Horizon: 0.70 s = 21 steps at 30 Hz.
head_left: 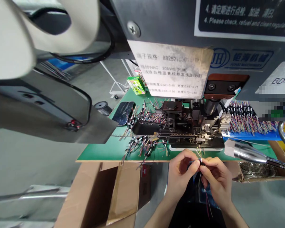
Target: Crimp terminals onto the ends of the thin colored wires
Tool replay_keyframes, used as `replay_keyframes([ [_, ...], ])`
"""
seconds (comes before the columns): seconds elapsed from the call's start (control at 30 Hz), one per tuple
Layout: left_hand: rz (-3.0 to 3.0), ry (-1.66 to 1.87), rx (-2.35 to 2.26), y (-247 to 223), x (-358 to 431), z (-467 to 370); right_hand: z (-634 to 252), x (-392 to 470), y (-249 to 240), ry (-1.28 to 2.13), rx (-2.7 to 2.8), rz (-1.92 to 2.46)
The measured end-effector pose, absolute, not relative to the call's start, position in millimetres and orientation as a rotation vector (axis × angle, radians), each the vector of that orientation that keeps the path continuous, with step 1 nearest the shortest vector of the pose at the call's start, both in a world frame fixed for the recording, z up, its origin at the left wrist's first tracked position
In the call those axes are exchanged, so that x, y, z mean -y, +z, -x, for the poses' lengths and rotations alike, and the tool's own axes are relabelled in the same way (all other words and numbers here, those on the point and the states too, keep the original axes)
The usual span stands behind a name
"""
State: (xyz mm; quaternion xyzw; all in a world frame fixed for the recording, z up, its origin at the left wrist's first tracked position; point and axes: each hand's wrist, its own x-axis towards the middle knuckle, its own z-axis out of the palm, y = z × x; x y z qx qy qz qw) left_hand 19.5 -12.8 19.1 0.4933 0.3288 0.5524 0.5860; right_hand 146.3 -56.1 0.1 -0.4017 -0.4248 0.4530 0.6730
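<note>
Between my two hands, just in front of the table edge, is a small wire bundle (pixel 198 152) with thin yellow and white strands fanning upward. Dark red and pale strands hang from its lower side. My left hand (pixel 181 172) pinches the bundle with thumb and forefinger. From the other side, my right hand (pixel 215 175) also closes on it with its fingertips. Right behind the hands stands a crimping machine (pixel 175 118), its metal tooling a short way above the strand tips. The middle of the bundle is partly hidden by my fingers.
Loose wire bundles (pixel 144 147) lie left of the tooling on the green table (pixel 97 152). More bundles (pixel 247 118) fill a blue tray at right. A metal nozzle (pixel 250 153) points in from the right. Cardboard boxes (pixel 125 193) stand below, near a phone-like dark slab (pixel 123 113).
</note>
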Motion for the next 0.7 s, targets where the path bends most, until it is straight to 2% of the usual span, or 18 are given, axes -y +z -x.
replay_keyframes([
  [0.13,-1.097,1.221,-0.730,18,10,-18,-153,53,-1,0.972,1.079,0.954],
  [0.37,-0.910,0.974,-0.732,6,20,-20,-163,50,-10,0.624,1.201,1.084],
  [0.5,-0.882,0.838,-0.698,5,20,-19,-169,50,-13,0.674,1.305,1.089],
  [0.7,-0.761,0.730,-0.708,0,15,-19,-176,39,-4,0.829,1.148,1.041],
])
